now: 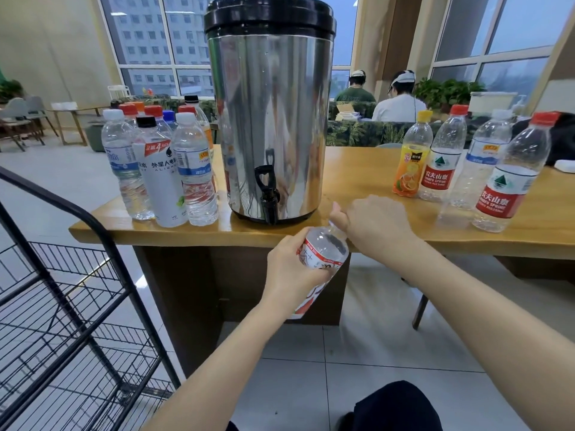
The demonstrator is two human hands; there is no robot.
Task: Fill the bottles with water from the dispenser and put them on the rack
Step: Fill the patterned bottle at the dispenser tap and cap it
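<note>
My left hand [291,265] grips the body of a clear bottle with a red and white label [325,250], held tilted in front of the table edge. My right hand [373,223] is closed over its neck and cap, which the fingers hide. A steel dispenser [269,104] with a black lid stands on the wooden table [357,181]; its black tap [267,194] hangs just above and left of the bottle. Several capped bottles [161,169] cluster left of the dispenser. More bottles [466,166] stand to its right. A black wire rack [71,306] is at lower left.
The rack's shelves in view hold no bottles. Two people sit with their backs to me behind the table near green plants [445,91]. Small tables and chairs [31,119] stand far left on the tiled floor. Windows line the back wall.
</note>
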